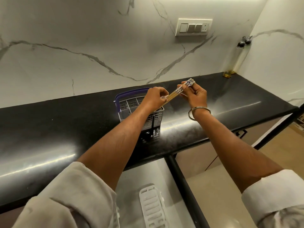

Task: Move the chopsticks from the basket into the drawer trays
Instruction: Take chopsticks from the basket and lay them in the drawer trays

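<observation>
Chopsticks (177, 91): bundle above basket (141, 112), pinched at either end by left hand (154, 97) and right hand (195, 94). Step: lifted out. Next: carry down to drawer tray (152, 208).

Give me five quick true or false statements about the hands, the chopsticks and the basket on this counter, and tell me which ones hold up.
1. Both hands hold the chopsticks. True.
2. The basket lies tipped on its side. False: it stands upright on the black counter.
3. The right hand pinches the patterned ends. True.
4. The left hand rests flat on the counter. False: it grips the chopsticks above the basket.
5. A bangle sits on the left wrist. False: the right wrist.
</observation>
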